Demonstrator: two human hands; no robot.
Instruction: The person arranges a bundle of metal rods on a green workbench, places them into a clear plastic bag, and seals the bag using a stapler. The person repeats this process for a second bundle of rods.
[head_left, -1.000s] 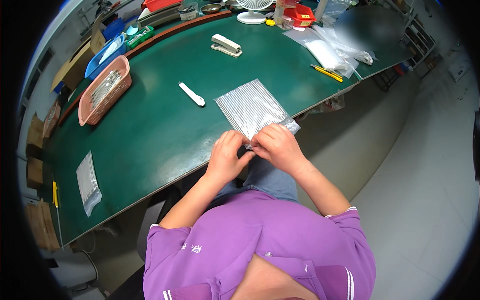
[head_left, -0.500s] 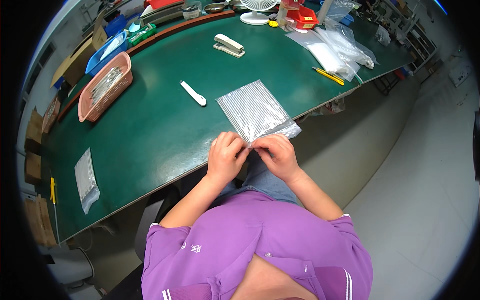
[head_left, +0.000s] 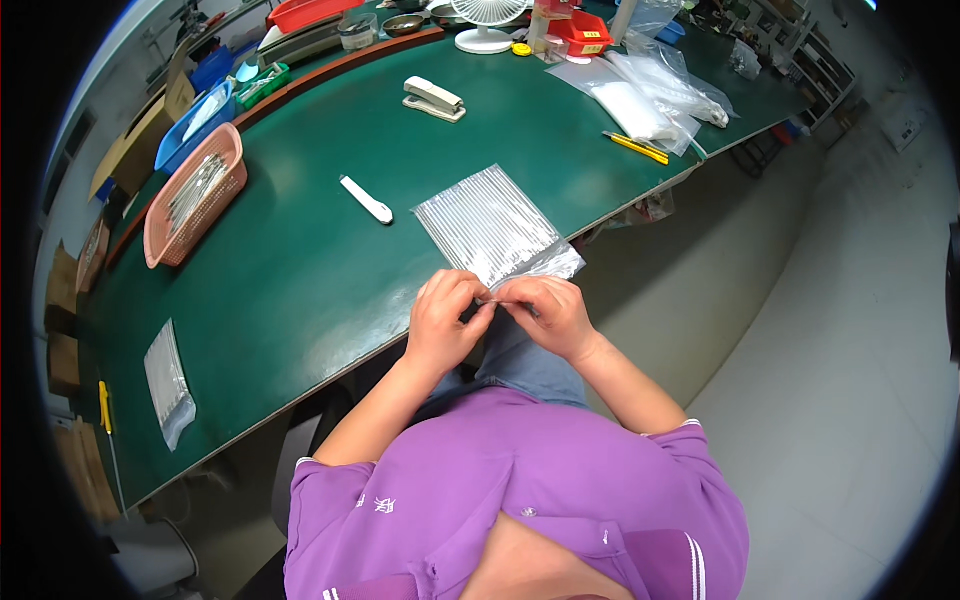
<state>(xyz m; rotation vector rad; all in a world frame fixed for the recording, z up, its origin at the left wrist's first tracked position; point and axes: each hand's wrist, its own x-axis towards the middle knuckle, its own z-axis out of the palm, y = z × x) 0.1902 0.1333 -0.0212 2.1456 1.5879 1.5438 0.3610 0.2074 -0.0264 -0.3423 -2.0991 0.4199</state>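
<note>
Here, I see a clear plastic bag (head_left: 497, 226) filled with thin pale rods lying flat on the green table (head_left: 300, 270), just ahead of both hands. Its long axis runs from the near table edge away and toward the left, parallel to the rods inside it; its open, crumpled mouth points back toward the hands, its closed end away from them. The left hand (head_left: 445, 318) and the right hand (head_left: 548, 312) meet at the bag's near end, fingertips almost touching each other. Both are narrowly closed, pinching the mouth of the bag between thumb and fingers; I cannot tell whether a single rod is also gripped.

Beyond the left hand, just left of the bag, lies a small white tool (head_left: 367, 199). Farther ahead of the hands rests a grey stapler (head_left: 433, 98). Well to the left of the left hand stands a pink basket (head_left: 193, 195) holding more rods. Ahead and to the right of the right hand, a yellow knife (head_left: 635, 147) lies beside a heap of clear bags (head_left: 650, 90).
</note>
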